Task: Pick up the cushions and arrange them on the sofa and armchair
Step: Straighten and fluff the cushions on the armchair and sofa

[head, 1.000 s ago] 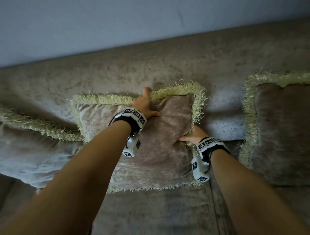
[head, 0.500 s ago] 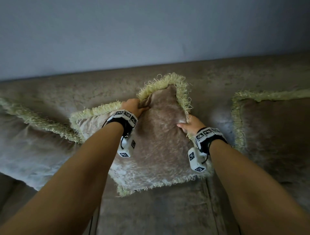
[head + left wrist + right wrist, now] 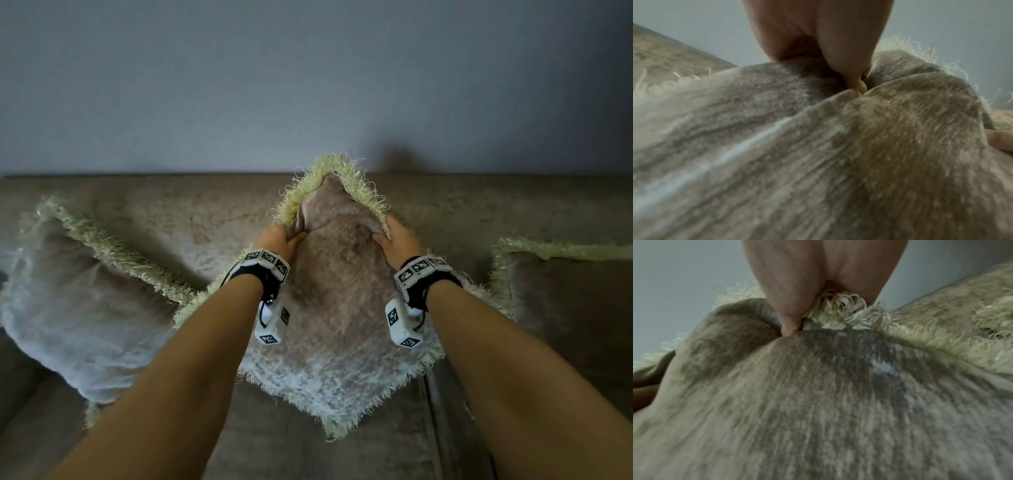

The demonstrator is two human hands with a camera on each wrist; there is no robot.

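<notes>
I count three cushions on the sofa (image 3: 212,219), all the same beige velvet with a pale yellow-green fringe, and both of my hands are on the middle cushion (image 3: 342,308). It stands on one corner like a diamond, leaning against the sofa back, its lower point resting on the seat and its top corner rising just above the back's upper edge in front of the grey wall (image 3: 308,85). My left hand (image 3: 279,238) grips the upper left edge just below that top corner, thumb on the front face and fingers curled behind, bunching the fabric into folds; the left wrist view shows my thumb (image 3: 846,61) dug into a pucker of velvet. My right hand (image 3: 399,234) pinches the upper right edge the same way, and the right wrist view shows strands of fringe (image 3: 838,311) caught between thumb and fingers. The left cushion (image 3: 75,308) slumps against the sofa back, its fringed edge touching the middle cushion's left corner. The right cushion (image 3: 565,308) leans upright against the back, its fringe just beside the middle cushion's right corner. Two marker-covered wristbands (image 3: 263,262), one per wrist, each carry a small white camera block.
</notes>
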